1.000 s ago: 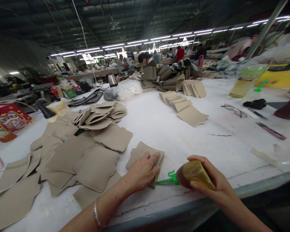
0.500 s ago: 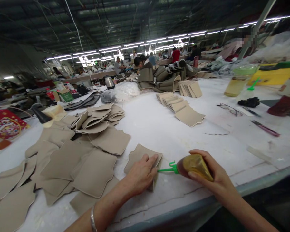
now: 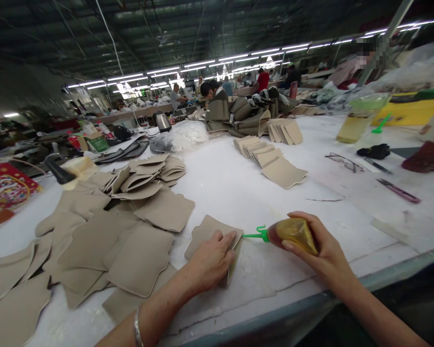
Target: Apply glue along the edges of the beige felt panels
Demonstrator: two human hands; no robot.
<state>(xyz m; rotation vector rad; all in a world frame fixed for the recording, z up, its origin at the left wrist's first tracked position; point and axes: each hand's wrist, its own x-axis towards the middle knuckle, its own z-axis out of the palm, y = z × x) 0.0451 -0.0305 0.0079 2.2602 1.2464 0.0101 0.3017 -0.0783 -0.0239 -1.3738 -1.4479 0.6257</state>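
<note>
My right hand (image 3: 320, 250) is wrapped round a squeeze bottle (image 3: 292, 234) of amber liquid, tipped on its side. Its thin green nozzle (image 3: 252, 235) points left, with the tip at the right edge of a small beige panel (image 3: 208, 230). My left hand (image 3: 213, 258) grips that panel near its right edge, index finger laid along the top and the other fingers curled. The thumb is hidden. A lower flap (image 3: 235, 262) of the panel shows below the fingers. To the left lies a loose heap of similar beige panels (image 3: 141, 258).
Overlapping beige panels (image 3: 284, 172) lie in a row further back. On the right are eyeglasses (image 3: 344, 163), thread snips (image 3: 398, 191), a black bundle (image 3: 374, 151) and a tub of amber liquid (image 3: 358, 120). A red bag (image 3: 9, 185) stands at far left. People work in the background.
My right hand has moved the bottle slightly up and to the right, its nozzle tip shifting from beside my left fingers up to the panel's right corner. My left hand stays nearly still.
</note>
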